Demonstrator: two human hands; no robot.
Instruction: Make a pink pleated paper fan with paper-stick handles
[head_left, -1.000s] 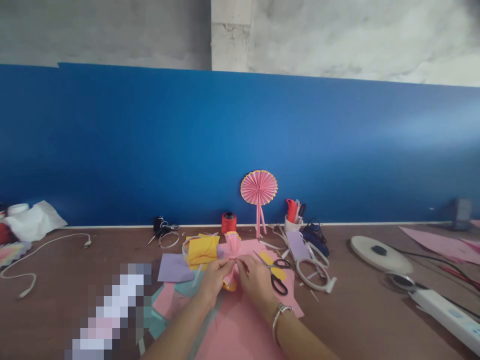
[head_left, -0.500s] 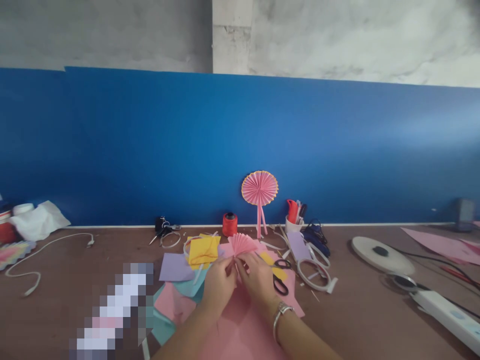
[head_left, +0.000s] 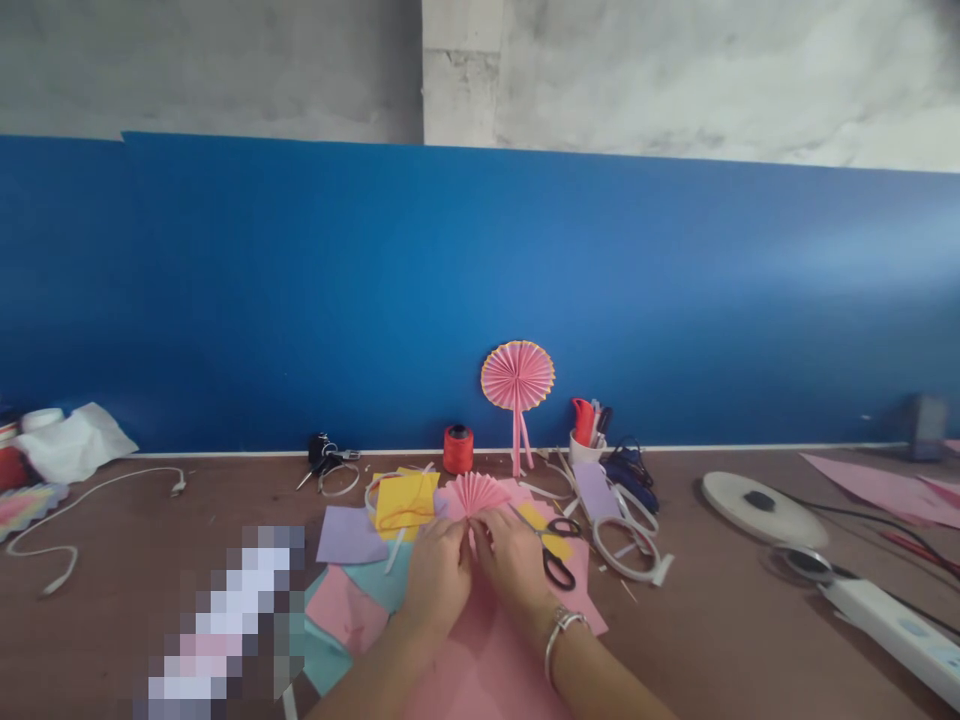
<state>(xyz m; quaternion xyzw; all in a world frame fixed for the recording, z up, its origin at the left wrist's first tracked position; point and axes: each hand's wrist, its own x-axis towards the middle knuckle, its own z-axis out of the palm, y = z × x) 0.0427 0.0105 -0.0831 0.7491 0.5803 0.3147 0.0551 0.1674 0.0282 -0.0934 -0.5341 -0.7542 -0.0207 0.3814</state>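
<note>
A pleated pink paper fan (head_left: 478, 492) spreads upward from between my fingertips. My left hand (head_left: 441, 560) pinches its gathered base from the left. From the other side, my right hand (head_left: 510, 550) presses on the same base, thumb and fingers close together. Beneath both wrists lies pink paper (head_left: 484, 650). Black-handled scissors (head_left: 559, 550) rest just right of my right hand, partly over yellow paper. Behind, a finished round pink fan (head_left: 517, 376) with a yellow edge leans on the blue panel. The pinched base itself is mostly hidden by my fingers.
Yellow paper (head_left: 406, 500), purple paper (head_left: 351, 535) and teal paper (head_left: 379, 580) lie to the left. A red thread spool (head_left: 458, 450) and a white pen cup (head_left: 586, 450) stand behind. White tape rolls (head_left: 626, 550) lie right; a power strip (head_left: 896, 630) is farther right.
The pink fan in my hands has tilted forward and its pleats open out more evenly to both sides. My hands stay close together at its base.
</note>
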